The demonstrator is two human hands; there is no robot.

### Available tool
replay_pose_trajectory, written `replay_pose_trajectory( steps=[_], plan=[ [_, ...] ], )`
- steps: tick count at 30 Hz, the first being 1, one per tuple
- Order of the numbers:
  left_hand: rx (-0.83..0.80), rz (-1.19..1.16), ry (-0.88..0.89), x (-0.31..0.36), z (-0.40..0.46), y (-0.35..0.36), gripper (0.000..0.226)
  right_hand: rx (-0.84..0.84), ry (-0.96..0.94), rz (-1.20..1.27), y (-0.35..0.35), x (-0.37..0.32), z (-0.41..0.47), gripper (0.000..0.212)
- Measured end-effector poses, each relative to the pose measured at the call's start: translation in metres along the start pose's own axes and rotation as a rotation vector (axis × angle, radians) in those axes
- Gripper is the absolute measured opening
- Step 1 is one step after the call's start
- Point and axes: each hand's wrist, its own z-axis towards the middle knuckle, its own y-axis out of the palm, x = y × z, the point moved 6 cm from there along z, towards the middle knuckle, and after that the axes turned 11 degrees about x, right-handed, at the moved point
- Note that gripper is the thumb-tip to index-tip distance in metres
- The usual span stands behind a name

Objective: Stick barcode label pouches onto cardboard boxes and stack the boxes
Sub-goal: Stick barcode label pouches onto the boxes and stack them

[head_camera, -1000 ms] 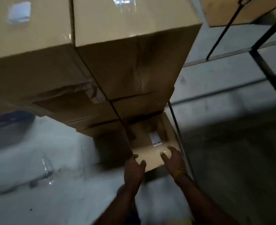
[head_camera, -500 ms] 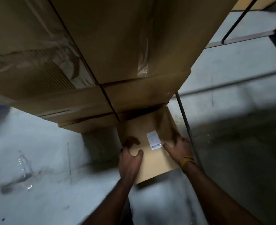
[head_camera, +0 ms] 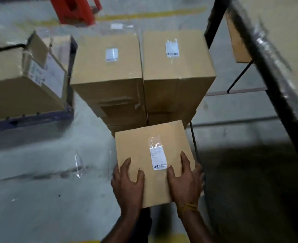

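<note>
Blur smears the label pouch [head_camera: 157,153] print; your left hand [head_camera: 129,185] and right hand [head_camera: 185,181] grip the cardboard box [head_camera: 144,146], now lifted clear of the stacked boxes [head_camera: 141,81].

View swung up from the stack's shadowed side faces to its tops: two stacked boxes [head_camera: 108,67] [head_camera: 177,60] with label pouches came into frame at upper centre. The held box [head_camera: 150,155] rose out of the dark gap at the stack's foot into light, lower centre, its label pouch [head_camera: 158,153] larger and readable. Left hand [head_camera: 129,186] and right hand [head_camera: 186,183] shifted from the near edge to grip its lower corners. Red object [head_camera: 74,9] appeared top left.
</note>
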Motion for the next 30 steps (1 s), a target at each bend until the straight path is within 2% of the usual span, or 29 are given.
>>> replay_pose_trajectory(
  steps=[8, 12, 15, 20, 24, 30],
  plan=[
    [0.060, -0.093, 0.130, 0.127, -0.096, -0.231, 0.051, 0.113, -0.194, 0.079, -0.239, -0.073, -0.138, 0.067],
    [0.078, -0.205, 0.242, 0.190, -0.137, -0.315, 0.063, 0.191, -0.312, 0.109, -0.350, -0.091, -0.185, 0.066],
    [0.028, -0.275, 0.383, 0.243, -0.170, -0.353, 0.065, 0.346, -0.339, 0.161, -0.432, -0.088, -0.205, 0.065],
    [-0.188, -0.320, 0.626, 0.325, -0.242, -0.359, 0.042, 0.533, -0.228, 0.139, -0.543, -0.037, -0.219, 0.064],
    [-0.418, -0.301, 0.824, 0.370, -0.311, -0.312, 0.051, 0.662, -0.004, 0.080, -0.599, 0.038, -0.228, 0.063],
    [-0.766, -0.155, 1.112, 0.403, -0.432, -0.236, 0.056, 0.820, 0.466, 0.046, -0.632, 0.167, -0.263, 0.060]
  ],
)
